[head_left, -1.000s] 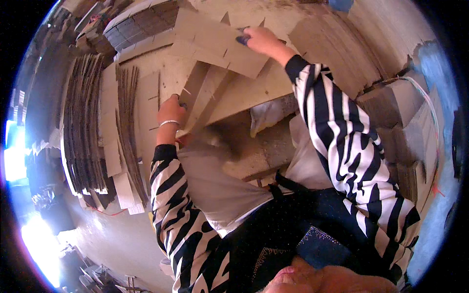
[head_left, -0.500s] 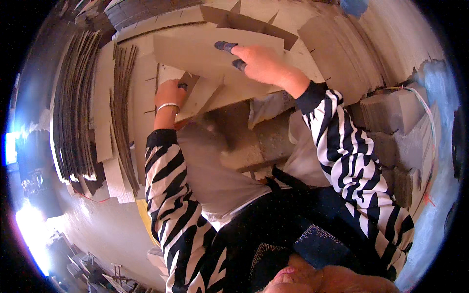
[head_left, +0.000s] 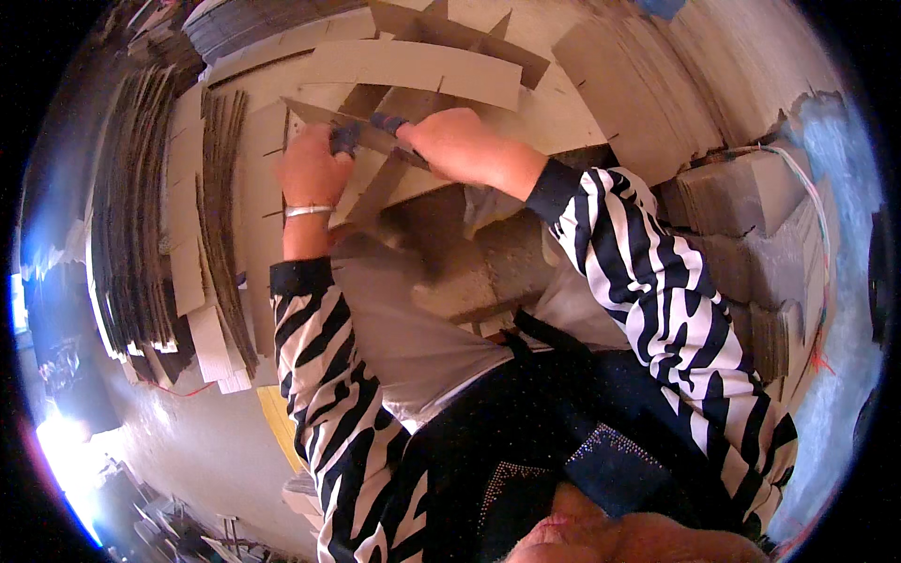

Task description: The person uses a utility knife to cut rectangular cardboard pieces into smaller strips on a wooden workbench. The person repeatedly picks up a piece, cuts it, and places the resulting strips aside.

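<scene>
Both my hands are at a narrow brown cardboard strip (head_left: 377, 139) that slants between them over the table. My left hand (head_left: 317, 169), with dark covers on its fingertips and a bracelet at the wrist, is closed on the strip's left part. Thumb and forefinger of my right hand (head_left: 455, 145), also in dark covers, pinch its right end. Other slotted cardboard strips (head_left: 371, 190) stand crosswise beneath it, partly hidden by my hands. Just beyond, a longer cardboard panel (head_left: 413, 70) stands on edge with a slot in it.
Stacks of cardboard sheets (head_left: 136, 216) stand on edge at the left, with a thinner row (head_left: 221, 178) beside them. Large sheets (head_left: 638, 103) lie at the far right. Crossed dividers (head_left: 460, 42) stand at the back. Cardboard bundles (head_left: 737, 197) and a cable (head_left: 815, 202) are on the right.
My right hand has moved left and nearer, from over the long panel to the strip by my left hand. The panel now sits farther back. My left hand's grip has turned toward the right.
</scene>
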Demonstrator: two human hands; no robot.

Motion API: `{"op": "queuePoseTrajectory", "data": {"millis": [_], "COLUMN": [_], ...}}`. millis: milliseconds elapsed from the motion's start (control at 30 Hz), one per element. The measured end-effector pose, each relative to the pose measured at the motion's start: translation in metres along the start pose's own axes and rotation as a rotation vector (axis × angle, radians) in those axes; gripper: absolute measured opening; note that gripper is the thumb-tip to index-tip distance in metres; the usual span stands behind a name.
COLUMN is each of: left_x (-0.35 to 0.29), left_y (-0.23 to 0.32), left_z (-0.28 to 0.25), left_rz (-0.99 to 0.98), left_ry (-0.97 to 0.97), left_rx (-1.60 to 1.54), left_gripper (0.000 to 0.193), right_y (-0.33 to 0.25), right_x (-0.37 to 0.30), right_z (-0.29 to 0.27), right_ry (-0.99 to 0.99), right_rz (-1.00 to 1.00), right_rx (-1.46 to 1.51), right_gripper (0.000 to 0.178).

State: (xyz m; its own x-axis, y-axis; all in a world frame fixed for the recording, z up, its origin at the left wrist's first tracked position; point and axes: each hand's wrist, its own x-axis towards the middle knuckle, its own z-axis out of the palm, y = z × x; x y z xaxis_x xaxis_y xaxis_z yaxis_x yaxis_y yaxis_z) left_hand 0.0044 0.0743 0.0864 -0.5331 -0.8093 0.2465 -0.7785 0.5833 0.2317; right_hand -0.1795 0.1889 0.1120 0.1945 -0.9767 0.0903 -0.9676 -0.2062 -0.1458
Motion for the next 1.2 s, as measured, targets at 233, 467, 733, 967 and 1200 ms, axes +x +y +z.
{"op": "queuePoseTrajectory", "data": {"millis": [233, 467, 733, 967, 1200], "left_x": [-0.022, -0.026, -0.022, -0.010, 0.022], "left_y": [-0.007, 0.005, 0.012, 0.006, 0.035], "left_z": [0.060, 0.060, 0.072, -0.005, 0.042], "left_rz": [0.246, 0.203, 0.227, -0.181, -0.047], "left_ry": [-0.414, -0.486, -0.507, -0.465, -0.111], "left_rx": [-0.059, -0.006, -0.080, -0.722, 0.490], "left_gripper": [0.024, 0.024, 0.022, 0.028, 0.051], "right_y": [0.006, 0.004, 0.011, 0.046, 0.127], "right_x": [0.012, -0.014, -0.029, -0.019, 0.005], "right_z": [0.004, 0.022, 0.037, 0.001, 0.012], "right_ry": [0.076, 0.046, 0.011, 0.162, 0.181], "right_rz": [-0.070, -0.040, -0.018, 0.120, 0.430], "right_rx": [0.015, 0.009, 0.017, 0.108, -0.179], "right_gripper": [0.023, 0.024, 0.019, 0.016, 0.035]}}
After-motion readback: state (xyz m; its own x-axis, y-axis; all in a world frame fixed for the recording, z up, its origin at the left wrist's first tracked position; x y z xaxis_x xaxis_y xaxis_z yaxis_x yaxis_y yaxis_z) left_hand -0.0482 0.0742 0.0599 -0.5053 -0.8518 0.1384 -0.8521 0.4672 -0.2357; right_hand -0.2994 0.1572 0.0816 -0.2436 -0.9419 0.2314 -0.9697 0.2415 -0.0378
